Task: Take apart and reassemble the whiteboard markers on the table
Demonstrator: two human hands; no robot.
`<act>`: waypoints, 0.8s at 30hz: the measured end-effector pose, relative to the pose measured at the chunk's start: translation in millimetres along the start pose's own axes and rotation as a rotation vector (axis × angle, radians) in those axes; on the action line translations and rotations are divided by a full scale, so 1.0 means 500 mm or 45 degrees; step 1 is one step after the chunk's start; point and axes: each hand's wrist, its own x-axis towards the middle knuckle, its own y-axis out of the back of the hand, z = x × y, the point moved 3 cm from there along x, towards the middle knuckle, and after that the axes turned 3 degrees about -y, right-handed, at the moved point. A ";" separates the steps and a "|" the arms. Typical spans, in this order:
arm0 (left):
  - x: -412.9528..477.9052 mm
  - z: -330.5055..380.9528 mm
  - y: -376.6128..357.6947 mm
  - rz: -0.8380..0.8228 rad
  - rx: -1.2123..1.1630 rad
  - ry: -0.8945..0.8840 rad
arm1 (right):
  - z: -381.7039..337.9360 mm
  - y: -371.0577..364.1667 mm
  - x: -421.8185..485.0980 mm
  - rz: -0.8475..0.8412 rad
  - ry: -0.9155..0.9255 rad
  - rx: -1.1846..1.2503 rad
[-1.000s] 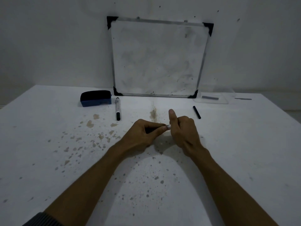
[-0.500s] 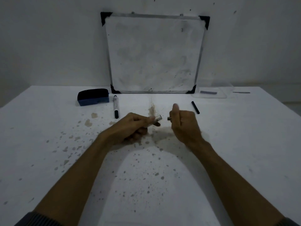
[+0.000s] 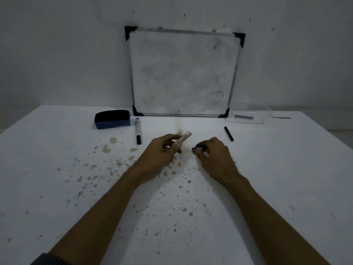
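Head view looks down over a white counter [image 3: 286, 188] speckled with brownish stains, both bare forearms reaching out across it. Left hand [image 3: 162, 152] is closed around a marker barrel [image 3: 183, 138], pale with small print along it; the barrel sticks out past the fingers and tilts up and to the right, its open end raised off the counter. Right hand [image 3: 214, 152] is curled, thumb and fingertips pinching a small dark piece [image 3: 196, 148] low by the counter; the piece pokes out to the left of the fingers, and I cannot tell whether it touches the surface. The barrel's end and the dark piece are near each other but apart, with a clear gap between the two hands.

Farther back on the left, a whole marker [image 3: 138, 131] lies flat, black cap toward me, just right of a blue eraser [image 3: 112, 119] with a dark top. A black cap [image 3: 228, 133] lies on its own past the right hand, well clear of it. A smudged whiteboard [image 3: 183, 73] with black corner pieces leans upright against the wall at the back edge of the counter. To its right sits a shallow clear tray [image 3: 259, 122] with a short greyish stick [image 3: 243, 117] inside, and beyond that a thin dark sliver [image 3: 280, 117] lies on the counter. A ribbed grey cuff [image 3: 47, 260] shows at the left arm's bottom edge.
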 end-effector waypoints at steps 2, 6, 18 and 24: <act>-0.003 0.002 -0.006 0.014 -0.016 0.009 | -0.005 0.004 -0.003 0.007 -0.017 0.039; -0.003 0.010 -0.013 0.000 0.000 0.003 | -0.031 0.023 -0.007 0.057 -0.112 0.592; 0.003 0.022 -0.010 0.272 -0.343 0.117 | -0.017 0.050 0.004 0.145 -0.421 1.257; -0.003 0.034 -0.060 0.307 -0.651 0.077 | -0.057 0.031 -0.009 0.024 -0.397 1.254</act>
